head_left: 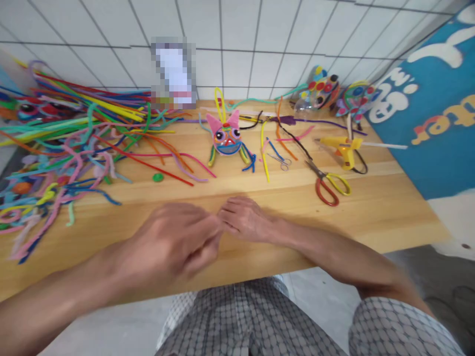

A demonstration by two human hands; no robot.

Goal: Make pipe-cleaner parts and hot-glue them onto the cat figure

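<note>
Hands met at table (371, 217) edge | left hand (174, 247) blurred, grip unclear | right hand (245, 220) flat, empty | figure (227, 139), scissors (328, 183) beyond, apart, untouched.

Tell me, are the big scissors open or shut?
Open a little. The big scissors lie flat on the table, blades slightly parted, red and yellow handles apart.

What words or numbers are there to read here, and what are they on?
Blue banner: big white and orange letters, cut off at the picture's edge and tilted, so no whole word can be read.
Paper on the tiled wall: blurred out, unreadable.
Glue gun, scissors, pipe-cleaner figure: no writing visible.
</note>
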